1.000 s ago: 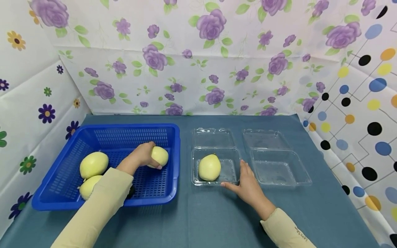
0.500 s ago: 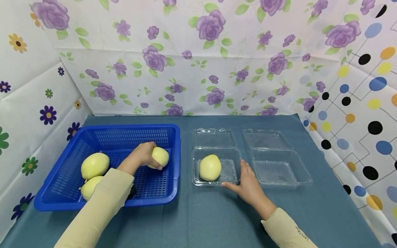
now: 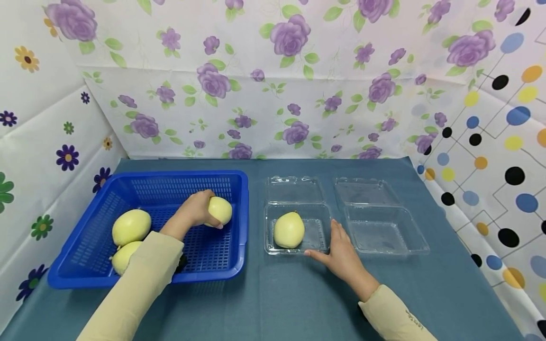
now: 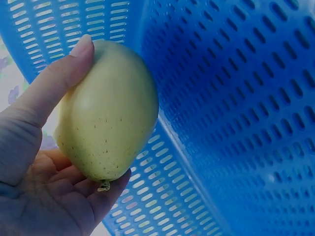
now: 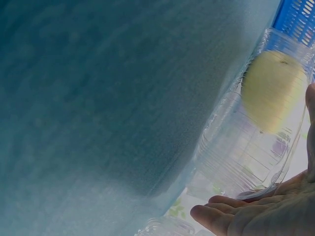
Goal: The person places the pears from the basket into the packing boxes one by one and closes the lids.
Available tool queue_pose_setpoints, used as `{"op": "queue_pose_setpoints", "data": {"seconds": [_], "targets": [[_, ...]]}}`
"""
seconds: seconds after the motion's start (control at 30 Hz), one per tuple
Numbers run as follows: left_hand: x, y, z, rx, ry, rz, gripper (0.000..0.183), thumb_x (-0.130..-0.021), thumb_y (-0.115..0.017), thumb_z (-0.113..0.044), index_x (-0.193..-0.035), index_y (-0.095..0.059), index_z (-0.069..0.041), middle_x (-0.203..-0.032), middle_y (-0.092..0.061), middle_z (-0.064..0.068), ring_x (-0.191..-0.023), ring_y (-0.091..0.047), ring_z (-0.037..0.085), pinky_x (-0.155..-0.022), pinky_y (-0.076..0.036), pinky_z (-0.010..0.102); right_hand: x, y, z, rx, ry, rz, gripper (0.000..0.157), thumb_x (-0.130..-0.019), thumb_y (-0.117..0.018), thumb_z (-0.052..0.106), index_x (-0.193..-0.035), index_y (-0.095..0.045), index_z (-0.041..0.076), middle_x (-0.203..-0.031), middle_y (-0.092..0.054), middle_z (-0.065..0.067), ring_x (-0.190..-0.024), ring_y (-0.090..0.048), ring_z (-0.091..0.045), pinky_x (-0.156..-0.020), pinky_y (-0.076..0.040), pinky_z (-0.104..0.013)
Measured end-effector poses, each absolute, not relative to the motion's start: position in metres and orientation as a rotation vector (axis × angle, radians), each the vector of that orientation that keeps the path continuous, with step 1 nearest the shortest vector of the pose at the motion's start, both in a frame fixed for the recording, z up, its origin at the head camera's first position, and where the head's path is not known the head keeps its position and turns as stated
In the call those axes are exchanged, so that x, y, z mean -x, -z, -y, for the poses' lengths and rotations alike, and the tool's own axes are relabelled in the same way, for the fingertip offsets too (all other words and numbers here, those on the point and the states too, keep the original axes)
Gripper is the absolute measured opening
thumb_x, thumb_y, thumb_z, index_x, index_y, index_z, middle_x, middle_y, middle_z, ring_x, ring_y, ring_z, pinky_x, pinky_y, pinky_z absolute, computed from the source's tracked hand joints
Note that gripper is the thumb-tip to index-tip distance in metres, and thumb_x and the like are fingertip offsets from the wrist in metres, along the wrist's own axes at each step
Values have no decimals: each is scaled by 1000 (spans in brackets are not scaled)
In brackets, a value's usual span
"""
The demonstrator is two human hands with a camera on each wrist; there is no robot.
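Note:
In the head view my left hand (image 3: 197, 208) is inside the blue plastic basket (image 3: 244, 227) and grips a small pale yellow melon (image 3: 221, 210). The left wrist view shows the thumb over one side of this melon (image 4: 110, 108) and the fingers beneath, near its stubby stem. My right hand (image 3: 344, 253) rests against the right front corner of an open clear plastic clamshell box (image 3: 315, 232), fingers fairly straight and thumb along the front rim. Inside that box sits another pale melon (image 3: 289, 230).
Two more melons lie at the basket's left: one farther back (image 3: 131, 226), one nearer (image 3: 125, 256) partly behind my left sleeve. A second open clamshell box (image 3: 384, 232) stands at the right with nothing in it. Patterned sheets (image 3: 256, 113) border the blue-green tablecloth (image 3: 290, 303).
My left hand and its melon have risen very slightly in the basket. The right hand and the boxes have stayed in place.

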State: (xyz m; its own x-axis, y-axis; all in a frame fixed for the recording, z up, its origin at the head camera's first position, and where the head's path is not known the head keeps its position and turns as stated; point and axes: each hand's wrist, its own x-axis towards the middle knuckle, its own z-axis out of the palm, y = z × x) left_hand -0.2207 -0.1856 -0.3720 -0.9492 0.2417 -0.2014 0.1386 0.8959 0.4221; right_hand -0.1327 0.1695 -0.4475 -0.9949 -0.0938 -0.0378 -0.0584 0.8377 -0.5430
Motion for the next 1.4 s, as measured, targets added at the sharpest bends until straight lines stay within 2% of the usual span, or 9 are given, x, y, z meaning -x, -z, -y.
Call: {"op": "queue_pose_setpoints", "data": {"seconds": [0.77, 1.03, 1.4], "targets": [[214, 361, 189, -211, -729, -2934, 83, -67, -85, -27, -128, -44, 11, -120, -54, 30, -103, -55, 43, -83, -47, 55, 132, 447, -169, 123, 877, -2935, 114, -76, -72, 55, -148, -11, -9, -153, -16, -29, -141, -16, -46, -108, -25, -62], [213, 357, 185, -134, -748, -2933, 88, -69, -84, -33, -133, -40, 10, -123, -52, 30, -104, -55, 43, -82, -47, 55, 132, 447, -169, 117, 869, -2931, 115, -76, -71, 56, -149, -10, -8, -154, -14, -29, -141, -15, -45, -108, -25, -62], [209, 349, 180, -93, -799, -2960, 87, -72, -80, -36, -133, -41, 10, -121, -52, 31, -103, -55, 43, -82, -47, 54, 132, 446, -168, 126, 885, -2933, 114, -76, -72, 55, -148, -10, -9, -153, -15, -29, -141, -16, -45, -108, -25, -62]]}}
